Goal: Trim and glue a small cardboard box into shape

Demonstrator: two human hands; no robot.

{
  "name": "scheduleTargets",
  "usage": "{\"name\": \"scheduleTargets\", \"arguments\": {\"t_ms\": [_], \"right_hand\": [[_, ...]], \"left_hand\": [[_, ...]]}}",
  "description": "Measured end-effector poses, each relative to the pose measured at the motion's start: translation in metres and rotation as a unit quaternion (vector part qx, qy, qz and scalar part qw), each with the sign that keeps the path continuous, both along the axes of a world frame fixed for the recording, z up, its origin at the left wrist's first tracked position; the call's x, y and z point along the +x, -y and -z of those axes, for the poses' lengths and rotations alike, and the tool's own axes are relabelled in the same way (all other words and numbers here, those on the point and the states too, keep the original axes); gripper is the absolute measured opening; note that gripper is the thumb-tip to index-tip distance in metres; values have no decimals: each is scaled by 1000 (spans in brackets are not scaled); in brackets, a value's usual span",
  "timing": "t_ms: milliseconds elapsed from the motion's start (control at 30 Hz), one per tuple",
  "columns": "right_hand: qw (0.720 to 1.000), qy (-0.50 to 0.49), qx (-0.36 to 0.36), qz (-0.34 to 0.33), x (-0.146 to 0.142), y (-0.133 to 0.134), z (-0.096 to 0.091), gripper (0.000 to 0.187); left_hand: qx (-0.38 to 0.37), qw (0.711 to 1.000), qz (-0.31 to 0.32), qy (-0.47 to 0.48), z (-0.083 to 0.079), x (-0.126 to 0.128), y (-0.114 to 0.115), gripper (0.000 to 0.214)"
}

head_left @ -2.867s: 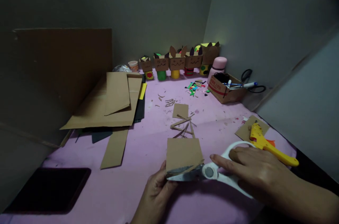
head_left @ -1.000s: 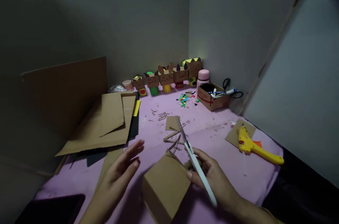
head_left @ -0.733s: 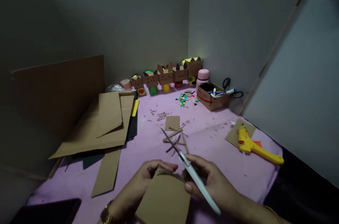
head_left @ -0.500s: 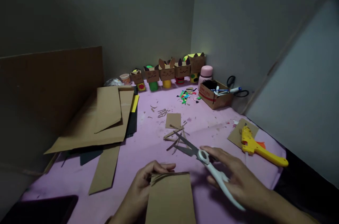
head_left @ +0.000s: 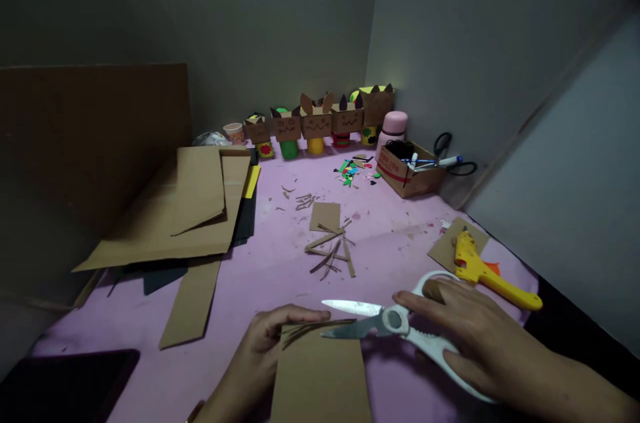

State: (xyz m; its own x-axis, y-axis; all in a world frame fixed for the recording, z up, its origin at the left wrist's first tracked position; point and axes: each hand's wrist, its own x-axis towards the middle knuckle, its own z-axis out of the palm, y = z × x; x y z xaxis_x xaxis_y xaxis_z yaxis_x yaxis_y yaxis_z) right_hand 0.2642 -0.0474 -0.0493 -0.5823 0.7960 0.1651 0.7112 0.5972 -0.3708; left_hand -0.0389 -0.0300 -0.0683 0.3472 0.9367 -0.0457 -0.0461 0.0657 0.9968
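Note:
My left hand [head_left: 255,353] grips the far left corner of a brown cardboard piece [head_left: 320,379], thumb and fingers pinched along its upper edge. Thin layers have split apart at that edge. White-handled scissors [head_left: 397,321] are held in my right hand [head_left: 475,333], with fingers in the handles. Their blades are spread and point left; the lower blade lies over the cardboard's top edge, the upper one beyond it, close to my left fingertips. Cut cardboard strips [head_left: 333,253] lie in a loose pile past the blades, beside a small cardboard square [head_left: 325,217].
Stacked cardboard sheets [head_left: 155,209] lie at left, a dark flat device [head_left: 70,383] at front left. A yellow glue gun [head_left: 483,273] rests at right. Cardboard-headed figures [head_left: 316,126], a pink bottle [head_left: 393,129] and a tool box [head_left: 407,173] stand at the back.
My right hand has turned the scissors from pointing up over the strips to pointing left at the cardboard's edge. The left hand still holds the cardboard. The view has shifted slightly.

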Motion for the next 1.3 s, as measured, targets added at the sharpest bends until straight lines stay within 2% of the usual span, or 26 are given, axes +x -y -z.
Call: {"name": "scheduleTargets", "arguments": {"t_ms": [233,600,1000,1300], "right_hand": [[1000,13,-4,-16,-7,-4,-6,75],[999,17,17,-38,-4,-5,-4,74],[997,-5,46,-66,-1,-6,-4,66],[995,3,61,-84,5,-8,0,68]], "left_hand": [[-25,1000,-8,6,4,0,1,18],[-61,998,-3,35,4,-1,0,18],[-30,999,-7,20,9,-3,1,20],[14,999,-3,-32,1,1,0,16]]}}
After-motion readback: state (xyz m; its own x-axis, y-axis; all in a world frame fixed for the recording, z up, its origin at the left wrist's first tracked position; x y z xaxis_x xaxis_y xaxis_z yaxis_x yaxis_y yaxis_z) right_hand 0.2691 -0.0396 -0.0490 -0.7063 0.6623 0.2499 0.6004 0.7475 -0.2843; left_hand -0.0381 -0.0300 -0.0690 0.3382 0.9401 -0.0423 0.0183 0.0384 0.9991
